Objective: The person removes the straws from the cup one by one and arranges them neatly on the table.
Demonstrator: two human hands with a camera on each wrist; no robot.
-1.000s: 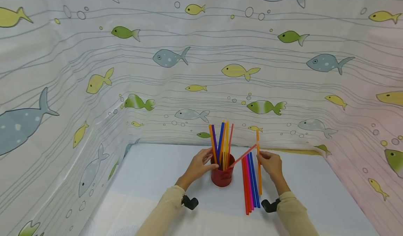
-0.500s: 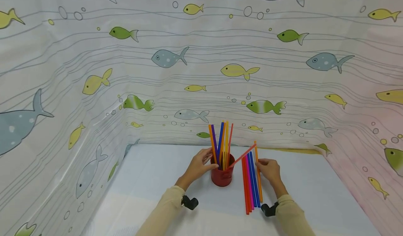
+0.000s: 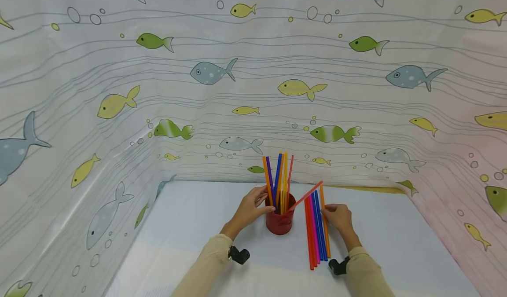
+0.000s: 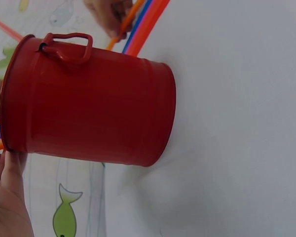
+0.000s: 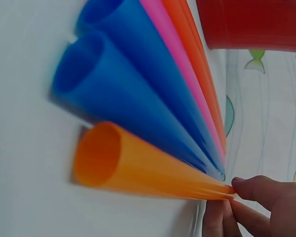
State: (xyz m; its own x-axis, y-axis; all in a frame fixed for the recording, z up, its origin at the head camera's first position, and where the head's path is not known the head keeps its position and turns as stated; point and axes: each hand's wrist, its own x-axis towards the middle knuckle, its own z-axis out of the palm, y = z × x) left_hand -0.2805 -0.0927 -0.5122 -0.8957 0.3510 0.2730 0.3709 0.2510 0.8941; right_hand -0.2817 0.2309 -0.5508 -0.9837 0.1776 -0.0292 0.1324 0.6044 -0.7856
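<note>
In the head view, the right hand (image 3: 339, 218) pinches a slim orange straw (image 3: 326, 240) lying on the white table (image 3: 190, 226) beside blue straws (image 3: 321, 226), a pink straw (image 3: 314, 226) and red straws (image 3: 308, 226), while the left hand (image 3: 250, 207) holds the rim of a red cup (image 3: 279, 224) filled with upright and leaning multicoloured straws (image 3: 278, 174). The left wrist view shows the cup's ridged side and small loop handle (image 4: 90, 47). In the right wrist view, thumb and fingertips grip the orange straw near its far end, its hollow round opening facing the camera.
</note>
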